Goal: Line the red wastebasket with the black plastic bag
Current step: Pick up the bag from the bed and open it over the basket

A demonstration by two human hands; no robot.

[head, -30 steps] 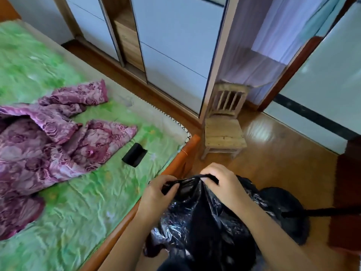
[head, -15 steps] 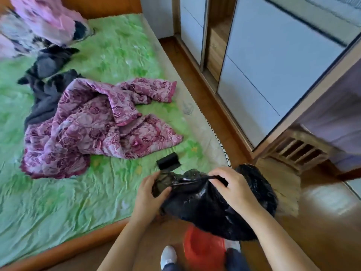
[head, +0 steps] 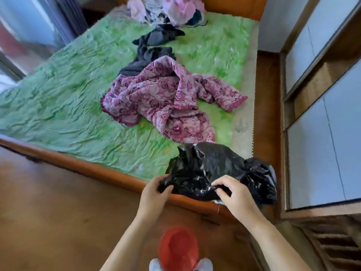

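Note:
The black plastic bag (head: 216,171) is crumpled and billowed in the air over the bed's near right corner. My left hand (head: 154,194) pinches its left edge and my right hand (head: 234,194) pinches its rim a little to the right. The red wastebasket (head: 178,249) stands on the wooden floor directly below my arms, between my feet, its mouth facing up and nothing in it.
A bed with a green quilt (head: 78,106) and an orange wooden frame (head: 101,169) fills the middle. A purple floral garment (head: 166,100) and dark clothes (head: 154,47) lie on it. White wardrobe doors (head: 320,133) stand at the right, a wooden chair (head: 332,243) at the lower right.
The view has swung left and down across the bed. The bag has spread wider between my hands. The wastebasket has come into view below.

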